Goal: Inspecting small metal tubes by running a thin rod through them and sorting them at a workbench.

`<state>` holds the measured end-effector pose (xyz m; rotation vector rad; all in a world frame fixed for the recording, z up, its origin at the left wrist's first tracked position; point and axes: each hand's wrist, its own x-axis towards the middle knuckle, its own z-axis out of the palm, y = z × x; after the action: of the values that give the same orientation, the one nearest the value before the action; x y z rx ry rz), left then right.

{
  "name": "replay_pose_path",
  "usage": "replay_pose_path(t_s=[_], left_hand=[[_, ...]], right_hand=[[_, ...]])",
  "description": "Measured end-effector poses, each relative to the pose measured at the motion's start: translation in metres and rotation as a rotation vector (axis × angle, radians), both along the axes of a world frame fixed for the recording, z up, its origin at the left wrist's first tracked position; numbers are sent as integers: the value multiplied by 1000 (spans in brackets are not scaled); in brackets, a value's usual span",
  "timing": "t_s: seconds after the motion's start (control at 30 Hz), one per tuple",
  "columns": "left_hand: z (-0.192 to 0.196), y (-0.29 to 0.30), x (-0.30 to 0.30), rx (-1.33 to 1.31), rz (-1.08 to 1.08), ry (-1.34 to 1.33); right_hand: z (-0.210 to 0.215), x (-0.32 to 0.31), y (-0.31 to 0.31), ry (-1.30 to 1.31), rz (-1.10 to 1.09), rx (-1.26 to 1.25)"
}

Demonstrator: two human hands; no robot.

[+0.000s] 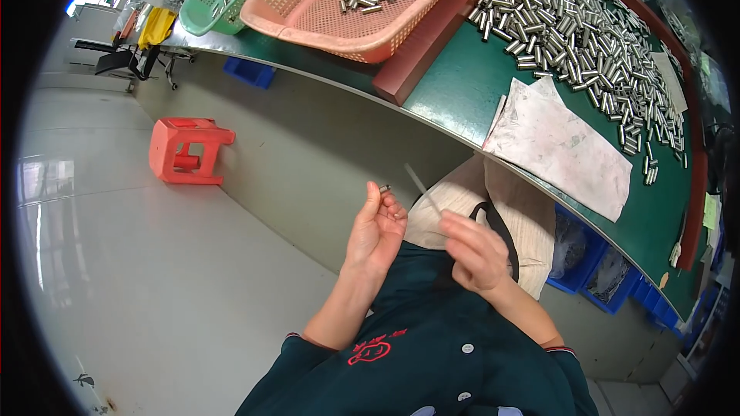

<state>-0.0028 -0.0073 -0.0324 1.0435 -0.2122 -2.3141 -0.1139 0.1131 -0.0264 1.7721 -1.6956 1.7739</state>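
A small silvery metal cylinder sits pinched at the fingertips of a worker's raised left hand, lifted off the lap, seemingly so its end faces the other hand. The right hand, blurred, grips a thin pale rod angled toward the cylinder but apart from it. Beyond, the green desk carries a heap of similar metal cylinders, a crumpled white sheet and a salmon-pink plastic basket.
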Motion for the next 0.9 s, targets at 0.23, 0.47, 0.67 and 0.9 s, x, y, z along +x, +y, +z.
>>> replay_pose_path(t_s=[0.23, 0.47, 0.67, 0.9], left_hand=[[2, -1, 5, 27, 29, -20], [0, 0, 7, -35, 46, -59], [-1, 1, 9, -60, 46, -84], [-4, 1, 10, -86, 28, -74]], right_hand=[[-12, 12, -5, -536, -15, -123], [-13, 15, -9, -608, 25, -81], [-13, 16, -9, -619, 11, -66], [-14, 15, -6, -626, 24, -34]])
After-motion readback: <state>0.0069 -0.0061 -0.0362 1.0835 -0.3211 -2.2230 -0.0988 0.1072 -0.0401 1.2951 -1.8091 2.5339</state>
